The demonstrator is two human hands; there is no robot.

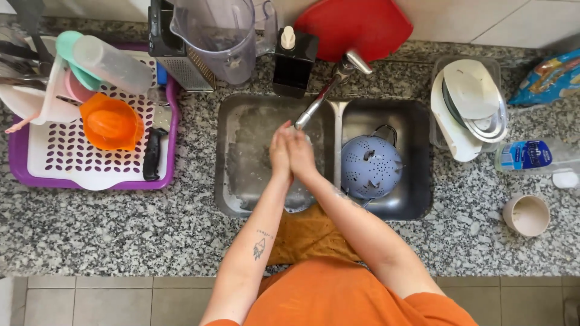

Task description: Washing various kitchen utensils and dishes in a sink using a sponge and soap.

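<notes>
Already stacked on the purple plastic drying rack (24, 172) are washed pieces; over the left steel sink basin (241, 181), left hand (280, 154) and right hand (302, 156) press together, empty, beneath the metal tap (320, 99); the blue perforated colander (368, 166) waits unrinsed, I judge.

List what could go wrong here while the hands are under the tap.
1. The left hand and right hand are pressed together right under the faucet, so water may splash onto the granite counter.
2. The black-handled knife lies at the drying rack edge and might get knocked.
</notes>
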